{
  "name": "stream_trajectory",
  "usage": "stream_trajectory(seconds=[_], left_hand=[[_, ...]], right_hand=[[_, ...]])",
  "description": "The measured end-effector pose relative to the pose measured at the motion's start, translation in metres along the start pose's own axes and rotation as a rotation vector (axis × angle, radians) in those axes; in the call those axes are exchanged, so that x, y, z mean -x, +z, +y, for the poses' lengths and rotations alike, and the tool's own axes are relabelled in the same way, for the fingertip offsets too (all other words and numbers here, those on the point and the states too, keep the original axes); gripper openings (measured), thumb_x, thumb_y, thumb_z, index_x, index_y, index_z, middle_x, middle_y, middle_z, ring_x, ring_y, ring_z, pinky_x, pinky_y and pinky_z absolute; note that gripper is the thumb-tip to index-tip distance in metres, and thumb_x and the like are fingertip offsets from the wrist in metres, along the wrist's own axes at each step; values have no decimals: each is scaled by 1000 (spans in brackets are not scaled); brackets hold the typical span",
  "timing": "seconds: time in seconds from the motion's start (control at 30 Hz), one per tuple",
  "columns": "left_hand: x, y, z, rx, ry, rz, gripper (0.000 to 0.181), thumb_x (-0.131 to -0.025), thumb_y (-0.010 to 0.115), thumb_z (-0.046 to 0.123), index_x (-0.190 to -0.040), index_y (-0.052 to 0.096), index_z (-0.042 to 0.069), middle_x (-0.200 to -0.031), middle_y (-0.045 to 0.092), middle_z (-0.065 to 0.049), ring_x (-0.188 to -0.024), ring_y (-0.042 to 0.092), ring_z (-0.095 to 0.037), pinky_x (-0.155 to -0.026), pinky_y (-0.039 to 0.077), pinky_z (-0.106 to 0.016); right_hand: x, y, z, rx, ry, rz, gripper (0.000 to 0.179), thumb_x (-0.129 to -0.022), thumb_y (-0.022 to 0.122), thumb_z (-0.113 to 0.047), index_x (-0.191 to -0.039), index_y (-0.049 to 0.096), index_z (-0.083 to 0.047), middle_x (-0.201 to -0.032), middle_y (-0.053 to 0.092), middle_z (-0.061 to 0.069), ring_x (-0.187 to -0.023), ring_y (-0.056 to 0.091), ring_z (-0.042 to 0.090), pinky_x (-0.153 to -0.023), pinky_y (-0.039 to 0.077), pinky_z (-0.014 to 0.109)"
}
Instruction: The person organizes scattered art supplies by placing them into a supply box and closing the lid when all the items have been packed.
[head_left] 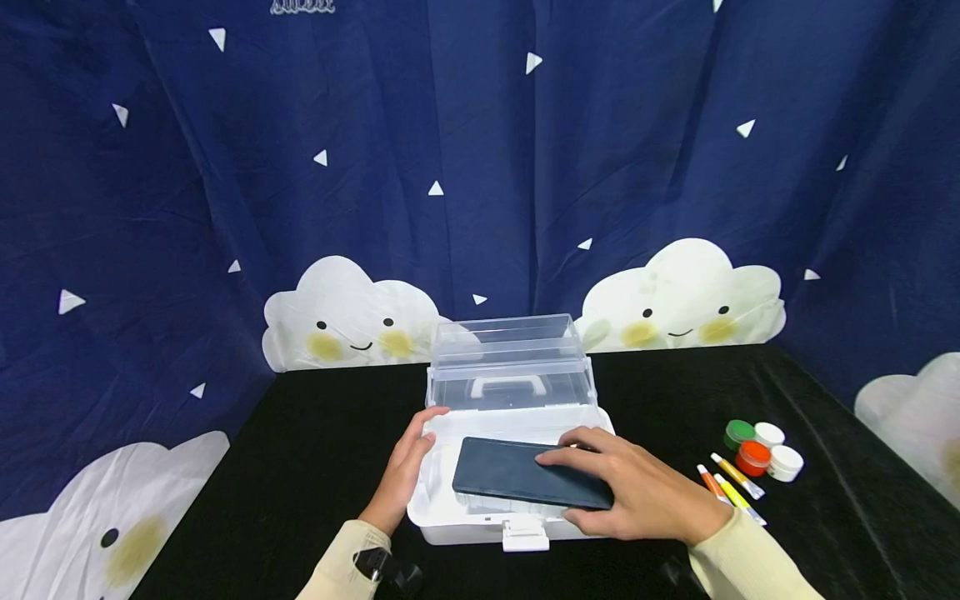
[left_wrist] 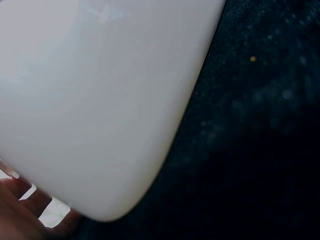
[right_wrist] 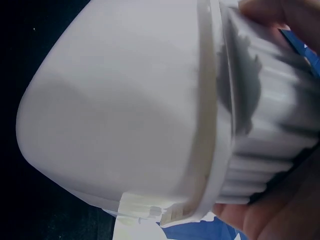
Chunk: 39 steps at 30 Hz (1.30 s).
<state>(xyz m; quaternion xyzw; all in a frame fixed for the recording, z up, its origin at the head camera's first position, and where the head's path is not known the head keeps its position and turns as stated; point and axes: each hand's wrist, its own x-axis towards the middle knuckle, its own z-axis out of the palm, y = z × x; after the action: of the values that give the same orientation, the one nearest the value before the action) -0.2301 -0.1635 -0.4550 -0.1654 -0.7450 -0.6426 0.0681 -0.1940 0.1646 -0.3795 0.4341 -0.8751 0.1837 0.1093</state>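
A white plastic box [head_left: 442, 529] stands with its clear lid [head_left: 517, 350] raised at the back. Over its opening lies a flat, dark-blue rectangular case [head_left: 517, 471], tilted down to the right. My right hand [head_left: 645, 492] grips the case's right end, fingers across the top and thumb at the near edge. In the right wrist view a ribbed white piece [right_wrist: 275, 120] shows between thumb and fingers, above the box rim. My left hand [head_left: 405, 479] rests along the box's left side, fingers extended toward the back corner. The left wrist view shows those fingertips partly behind the box wall.
On the black table cover [head_left: 322, 450], to the right, stand several paint jars, including a green-lidded jar [head_left: 738, 433] and a red jar [head_left: 752, 458]. Small paint tubes, one yellow [head_left: 738, 498], lie beside them. A blue curtain [head_left: 480, 167] hangs behind the table.
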Motion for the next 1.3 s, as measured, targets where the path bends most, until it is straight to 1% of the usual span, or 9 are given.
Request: stream_trajectory(seconds=[0.13, 0.23, 0.4, 0.57, 0.73, 0.87, 1.07, 1.2, 1.3], left_hand=[[0, 1, -1, 6, -1, 12, 36, -101, 38, 16, -135, 50, 23, -131, 54, -1, -114, 51, -23, -97, 39, -43], [1, 1, -1, 9, -6, 12, 36, -101, 38, 16, -134, 50, 23, -131, 54, -1, -115, 51, -24, -98, 38, -46], [2, 0, 1, 16, -19, 1, 35, -102, 38, 16, -135, 50, 22, -131, 54, -2, -115, 51, -24, -97, 39, -44], [3, 1, 2, 14, -23, 3, 35, -102, 37, 14, -134, 51, 21, -131, 54, -3, -115, 51, -23, -98, 37, -44], [3, 0, 1, 21, -25, -1, 35, -102, 38, 14, -135, 50, 20, -131, 54, -4, -115, 51, -24, -98, 38, -43], [2, 0, 0, 21, -26, -1, 35, -102, 38, 15, -135, 50, 20, -131, 54, -4, -115, 51, -25, -97, 39, -41], [3, -1, 0, 25, -47, -6, 35, -102, 38, 18, -135, 49, 22, -130, 54, -4, -113, 52, -25, -94, 42, -39], [2, -1, 2, 31, -23, -10, 35, -102, 38, 16, -135, 49, 18, -129, 55, -7, -110, 54, -24, -91, 45, -35], [0, -1, 3, 36, 9, -18, 35, -102, 38, 14, -136, 49, 15, -128, 55, -10, -107, 55, -22, -89, 47, -33]], right_hand=[[0, 0, -1, -35, 11, -30, 56, -84, 68, -49, -135, 50, -39, -124, 48, -11, -100, 51, 6, -78, 48, 27], [1, 0, -2, -62, 44, -48, 60, -82, 70, -47, -137, 48, -39, -122, 46, -13, -95, 51, 5, -76, 47, 24], [1, 0, -2, -94, 96, -77, 66, -80, 72, -47, -139, 45, -38, -118, 43, -15, -92, 50, 3, -75, 46, 22], [2, -2, -2, -123, 133, -112, 68, -79, 72, -48, -139, 42, -36, -118, 43, -16, -95, 48, 4, -77, 47, 24], [1, -3, -2, -137, 169, -138, 69, -78, 72, -47, -138, 42, -33, -119, 44, -17, -96, 48, 5, -77, 48, 26], [0, -2, -2, -121, 157, -107, 67, -78, 73, -46, -137, 44, -32, -118, 45, -17, -96, 49, 4, -76, 48, 26], [-2, 1, 0, -55, 92, -14, 50, -79, 73, -46, -124, 56, -36, -118, 47, -14, -94, 49, 3, -77, 48, 26], [-5, 1, 2, -37, 57, 31, 44, -78, 75, -43, -119, 60, -36, -118, 47, -14, -97, 48, 3, -78, 48, 27], [-7, 2, 3, -44, 34, 42, 42, -77, 76, -39, -117, 62, -35, -118, 48, -14, -99, 47, 4, -79, 48, 27]])
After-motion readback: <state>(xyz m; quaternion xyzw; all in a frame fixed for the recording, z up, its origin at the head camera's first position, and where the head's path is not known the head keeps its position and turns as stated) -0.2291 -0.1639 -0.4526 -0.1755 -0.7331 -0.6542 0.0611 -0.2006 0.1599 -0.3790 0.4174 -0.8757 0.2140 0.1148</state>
